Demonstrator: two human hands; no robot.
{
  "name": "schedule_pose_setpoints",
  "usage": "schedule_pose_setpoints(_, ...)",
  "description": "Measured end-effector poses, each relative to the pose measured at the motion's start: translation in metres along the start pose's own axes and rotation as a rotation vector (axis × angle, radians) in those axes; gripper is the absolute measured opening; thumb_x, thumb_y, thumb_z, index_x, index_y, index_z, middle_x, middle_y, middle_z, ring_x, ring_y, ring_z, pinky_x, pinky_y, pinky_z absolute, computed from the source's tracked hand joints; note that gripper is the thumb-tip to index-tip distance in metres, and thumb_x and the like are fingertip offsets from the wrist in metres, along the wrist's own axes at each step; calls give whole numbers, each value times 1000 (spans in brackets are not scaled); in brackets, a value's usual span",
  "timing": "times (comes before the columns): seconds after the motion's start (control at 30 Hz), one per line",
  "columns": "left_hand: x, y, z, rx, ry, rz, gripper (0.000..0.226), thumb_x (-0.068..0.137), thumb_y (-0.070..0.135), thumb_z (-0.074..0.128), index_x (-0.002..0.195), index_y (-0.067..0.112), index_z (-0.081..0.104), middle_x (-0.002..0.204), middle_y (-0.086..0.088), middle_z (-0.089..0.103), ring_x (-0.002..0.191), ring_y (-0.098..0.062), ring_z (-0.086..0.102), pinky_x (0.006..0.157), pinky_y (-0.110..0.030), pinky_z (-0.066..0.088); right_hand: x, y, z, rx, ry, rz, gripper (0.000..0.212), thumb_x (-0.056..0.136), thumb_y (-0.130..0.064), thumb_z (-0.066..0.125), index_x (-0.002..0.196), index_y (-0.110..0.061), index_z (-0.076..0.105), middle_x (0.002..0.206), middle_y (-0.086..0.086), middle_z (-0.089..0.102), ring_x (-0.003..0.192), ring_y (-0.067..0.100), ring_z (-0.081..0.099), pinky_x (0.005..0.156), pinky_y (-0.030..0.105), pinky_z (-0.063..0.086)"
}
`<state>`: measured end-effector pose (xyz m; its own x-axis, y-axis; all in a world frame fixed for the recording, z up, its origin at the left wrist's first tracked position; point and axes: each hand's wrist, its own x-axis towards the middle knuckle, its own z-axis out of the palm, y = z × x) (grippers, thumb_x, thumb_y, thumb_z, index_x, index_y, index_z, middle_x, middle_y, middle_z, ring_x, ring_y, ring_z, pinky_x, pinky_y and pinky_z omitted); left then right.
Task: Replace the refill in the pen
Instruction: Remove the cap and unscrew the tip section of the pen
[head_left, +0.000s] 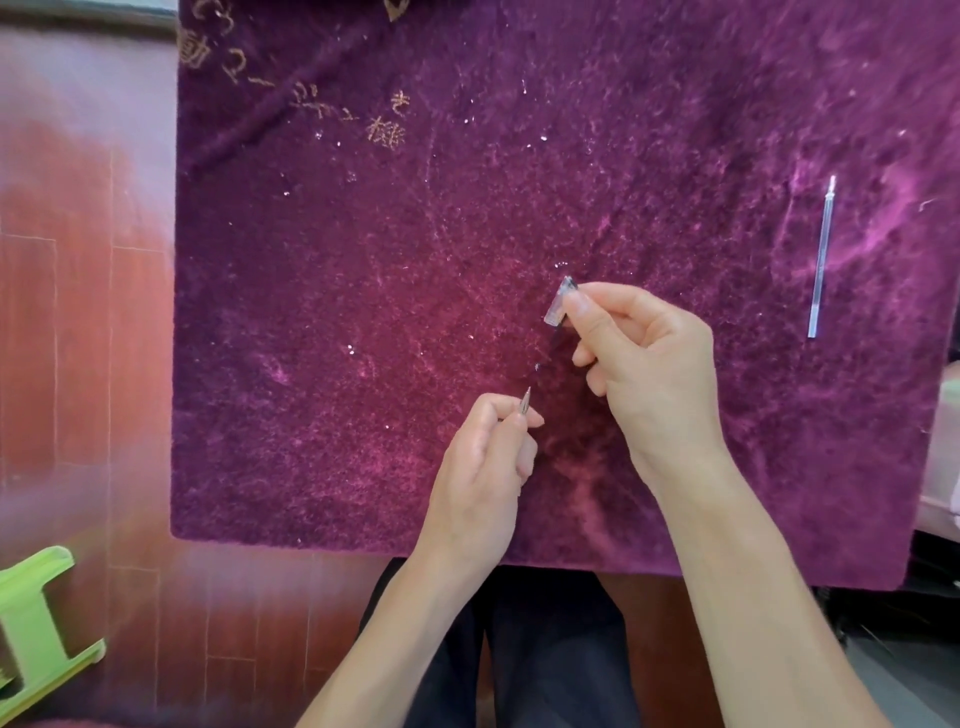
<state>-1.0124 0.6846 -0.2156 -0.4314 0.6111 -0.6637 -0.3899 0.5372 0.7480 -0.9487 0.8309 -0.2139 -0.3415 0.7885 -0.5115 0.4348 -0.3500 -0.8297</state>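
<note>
Right now I am watching my left hand (480, 462), nearest to me, pinching the pointed metal pen tip (523, 404) between thumb and forefinger, with its point aiming up and away. Just beyond it, my right hand (639, 358) is gripping the clear pen barrel (557, 307) with fingertips closed on its upper end, while the dark lower part is slanting down toward the tip, though blur is hiding whether the two parts are touching. I am judging both pieces to be light, stiff and rather slick, so I am favouring a firm pinch on the barrel's middle and on the tip's wider base. Farther off to the right, a thin clear refill (821, 260) is lying alone on the purple velvet cloth (363, 312); it is looking slender and bendable, best lifted near its middle.
</note>
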Motion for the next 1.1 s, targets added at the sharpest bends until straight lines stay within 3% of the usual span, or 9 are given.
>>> schedule_pose_setpoints(0.13,-2,0,0,16,-32,24,24,102,44,44,107,37,67,71,8,59,60,-9,49,55,-28,44,44,-15,7,-137,24,-61,12,98,-26,75,104,-21,84,86,-12,80,57,-7,66,54,7,47)
schedule_pose_setpoints(0.27,0,2,-1,-27,-2,17,25,104,43,44,113,40,67,71,8,59,59,-9,47,52,-22,42,70,-30,16,-249,65,-132,14,98,-23,74,104,-18,85,89,-12,79,58,-10,68,55,4,48)
schedule_pose_setpoints(0.4,2,0,-2,-62,35,0,26,105,38,44,109,39,69,68,5,59,56,-10,45,50,-17,41,77,-38,22,-337,98,-174,24,97,-26,73,78,-40,77,73,-22,74,58,-7,69,61,9,52)
schedule_pose_setpoints(0.47,1,-1,-1,-87,40,-7,27,104,37,45,107,37,71,69,3,59,56,-9,46,51,-17,42,78,-39,24,-366,120,-185,29,96,-28,74,71,-41,73,68,-22,72,63,-3,73,64,12,56)
schedule_pose_setpoints(0.57,1,-3,1,-114,38,-17,30,101,36,45,101,32,75,68,-3,58,57,-9,47,55,-19,45,77,-39,26,-376,140,-187,17,97,-28,73,83,-30,81,67,-20,73,66,-5,72,61,8,53)
schedule_pose_setpoints(0.7,2,-4,1,-148,42,-2,29,105,32,46,106,33,74,69,1,62,52,-7,48,50,-16,43,76,-37,27,-388,167,-202,8,98,-23,73,97,-25,80,63,-21,66,54,-15,63,56,2,46)
schedule_pose_setpoints(0.83,3,-5,0,-144,57,14,29,106,31,46,108,36,75,66,2,62,48,-4,48,49,-13,42,74,-37,27,-395,178,-217,11,97,-21,72,93,-28,79,61,-23,63,53,-15,62,56,4,46)
schedule_pose_setpoints(1.0,3,-6,1,-173,67,33,27,105,32,47,109,31,74,66,5,62,47,-4,44,47,-15,41,65,-39,18,-311,209,-187,14,99,-22,69,103,-24,82,76,-17,73,66,-2,70,79,31,64)
schedule_pose_setpoints(1.1,3,-7,0,-181,69,32,24,104,32,49,108,26,72,67,5,63,46,-5,42,46,-16,39,35,-30,2,-163,189,-176,15,100,-24,69,104,-27,83,79,-14,78,67,-7,68,64,19,57)
